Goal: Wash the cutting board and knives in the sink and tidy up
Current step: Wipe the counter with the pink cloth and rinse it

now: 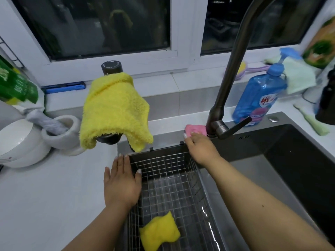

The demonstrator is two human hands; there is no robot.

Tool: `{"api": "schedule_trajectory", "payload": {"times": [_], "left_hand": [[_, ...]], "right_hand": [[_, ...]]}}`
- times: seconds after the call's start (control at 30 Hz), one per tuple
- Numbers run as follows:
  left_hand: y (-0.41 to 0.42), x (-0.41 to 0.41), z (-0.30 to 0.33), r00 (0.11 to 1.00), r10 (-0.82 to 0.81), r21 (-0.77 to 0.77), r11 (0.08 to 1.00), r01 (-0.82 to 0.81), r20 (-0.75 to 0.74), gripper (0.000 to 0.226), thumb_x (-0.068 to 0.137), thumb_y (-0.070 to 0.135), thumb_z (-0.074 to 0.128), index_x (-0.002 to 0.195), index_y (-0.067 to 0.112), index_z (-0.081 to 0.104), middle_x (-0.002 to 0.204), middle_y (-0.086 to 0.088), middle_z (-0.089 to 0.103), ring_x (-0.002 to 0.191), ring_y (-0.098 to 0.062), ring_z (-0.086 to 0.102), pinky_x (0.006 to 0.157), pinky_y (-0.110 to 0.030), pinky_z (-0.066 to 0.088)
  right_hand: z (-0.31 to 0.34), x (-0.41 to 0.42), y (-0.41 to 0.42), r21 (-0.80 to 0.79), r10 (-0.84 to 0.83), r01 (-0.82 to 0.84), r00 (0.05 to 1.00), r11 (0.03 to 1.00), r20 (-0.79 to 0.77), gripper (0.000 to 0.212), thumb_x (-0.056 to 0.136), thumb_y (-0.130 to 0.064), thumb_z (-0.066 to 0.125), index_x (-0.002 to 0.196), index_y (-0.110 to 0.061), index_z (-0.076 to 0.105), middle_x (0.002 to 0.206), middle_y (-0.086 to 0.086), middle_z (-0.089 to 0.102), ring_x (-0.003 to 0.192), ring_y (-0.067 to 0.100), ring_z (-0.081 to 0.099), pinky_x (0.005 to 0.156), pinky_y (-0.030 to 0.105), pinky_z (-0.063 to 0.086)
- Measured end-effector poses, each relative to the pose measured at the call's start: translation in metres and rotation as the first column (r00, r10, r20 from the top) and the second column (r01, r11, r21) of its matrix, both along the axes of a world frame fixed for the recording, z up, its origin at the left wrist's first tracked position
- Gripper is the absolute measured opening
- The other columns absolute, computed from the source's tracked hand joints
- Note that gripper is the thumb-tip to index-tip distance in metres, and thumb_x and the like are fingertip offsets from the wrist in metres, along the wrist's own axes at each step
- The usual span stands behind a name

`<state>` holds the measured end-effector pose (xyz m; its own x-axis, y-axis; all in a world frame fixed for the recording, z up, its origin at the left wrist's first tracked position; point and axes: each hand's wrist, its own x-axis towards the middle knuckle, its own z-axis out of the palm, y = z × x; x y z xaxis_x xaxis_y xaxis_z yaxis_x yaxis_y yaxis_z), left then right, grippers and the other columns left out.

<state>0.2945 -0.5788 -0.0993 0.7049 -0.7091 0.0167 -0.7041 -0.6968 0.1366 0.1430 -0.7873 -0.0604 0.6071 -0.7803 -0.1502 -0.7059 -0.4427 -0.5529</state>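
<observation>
My right hand [200,147] reaches to the back rim of the dark sink [282,140] and its fingers close on a pink cloth [196,129] lying beside the base of the tall dark faucet [228,84]. My left hand [121,182] lies flat, fingers apart, on the left edge of a wire drain basket [174,180] set in the sink. A yellow sponge [159,231] sits in the near end of the basket. No cutting board or knives are in view.
A yellow towel [112,113] hangs over a dark cylinder at the sink's back left corner. A blue soap pump bottle [257,98] stands right of the faucet. White appliance [18,144] and white jug [62,134] sit on the left counter.
</observation>
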Motion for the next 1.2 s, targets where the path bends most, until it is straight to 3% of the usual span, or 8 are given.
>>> {"api": "schedule_trajectory", "payload": {"times": [0.17,0.33,0.5,0.63,0.7,0.8,0.9,1.2], "left_hand": [[0.000,0.000,0.002,1.000,0.010,-0.018,1.000,-0.010,-0.011,0.065,0.098,0.047,0.025,0.153,0.012,0.016,0.160,-0.006,0.014,0.148,-0.019,0.008,0.119,-0.042,0.005],[0.000,0.000,0.003,0.998,0.007,-0.040,0.999,-0.009,-0.056,0.065,0.098,0.048,0.025,0.153,0.013,0.016,0.160,-0.005,0.013,0.148,-0.017,0.007,0.119,-0.041,0.004],[-0.001,0.012,0.012,0.973,-0.008,-0.061,0.998,-0.007,-0.230,0.063,0.095,0.052,0.039,0.148,0.019,0.031,0.156,-0.006,0.027,0.146,-0.021,0.016,0.117,-0.042,0.009],[0.000,-0.011,0.040,0.927,-0.086,-0.417,0.906,-0.080,-0.365,0.034,0.085,0.037,0.049,0.106,0.014,0.063,0.107,-0.007,0.063,0.110,-0.032,0.054,0.097,-0.044,0.039],[0.000,-0.058,0.061,0.782,-0.176,-0.469,0.868,-0.164,-0.598,0.032,0.094,0.030,0.051,0.121,0.015,0.061,0.119,0.000,0.060,0.114,-0.021,0.054,0.097,-0.032,0.039],[-0.006,-0.125,0.078,0.241,-0.209,-0.294,0.868,-0.401,-0.948,0.026,0.098,0.031,0.047,0.113,0.016,0.061,0.116,-0.005,0.066,0.111,-0.022,0.059,0.090,-0.034,0.042],[-0.004,-0.153,0.088,-0.117,-0.230,-0.130,0.825,-0.550,-0.966,0.033,0.096,0.037,0.049,0.109,0.010,0.064,0.103,-0.013,0.071,0.095,-0.026,0.066,0.084,-0.036,0.050],[0.021,-0.169,0.104,-0.159,-0.210,-0.072,0.792,-0.607,-0.965,0.023,0.098,0.017,0.050,0.104,-0.004,0.058,0.102,-0.022,0.068,0.094,-0.033,0.065,0.087,-0.050,0.052]], "right_hand": [[0.007,-0.006,0.010,0.066,-0.073,0.066,0.991,0.996,0.114,0.055,0.102,-0.042,0.025,0.131,-0.006,0.054,0.142,0.011,0.048,0.134,0.024,0.038,0.109,0.029,0.027],[0.017,-0.034,0.027,0.292,-0.249,0.178,0.941,0.940,0.228,0.059,0.101,-0.046,0.028,0.081,-0.005,0.066,0.072,0.013,0.061,0.066,0.023,0.060,0.057,0.021,0.040],[0.012,-0.085,0.040,0.667,-0.543,0.210,0.767,0.715,0.341,0.066,0.095,-0.060,0.029,0.098,-0.010,0.071,0.095,0.016,0.070,0.089,0.026,0.067,0.082,0.038,0.053],[0.026,-0.119,0.066,0.792,-0.653,0.066,0.610,0.607,0.450,0.073,0.096,-0.058,0.025,0.110,0.001,0.066,0.107,0.026,0.067,0.100,0.032,0.065,0.089,0.043,0.052],[0.042,-0.125,0.087,0.759,-0.590,0.019,0.640,0.651,0.491,0.071,0.096,-0.057,0.020,0.113,-0.004,0.066,0.107,0.029,0.065,0.098,0.035,0.064,0.088,0.045,0.051],[0.062,-0.119,0.126,0.636,-0.423,0.007,0.752,0.772,0.506,0.059,0.098,-0.050,0.020,0.111,-0.015,0.066,0.104,0.016,0.063,0.097,0.034,0.062,0.079,0.033,0.053],[0.066,-0.118,0.159,0.548,-0.224,-0.112,0.832,0.829,0.508,0.051,0.083,-0.061,0.027,0.104,-0.035,0.066,0.106,-0.014,0.067,0.096,-0.005,0.063,0.087,0.014,0.048],[0.062,-0.150,0.188,0.727,-0.547,0.058,0.701,0.684,0.457,0.015,0.093,-0.010,0.056,0.107,-0.008,0.059,0.103,0.008,0.066,0.082,0.011,0.062,0.060,0.016,0.047]]}}
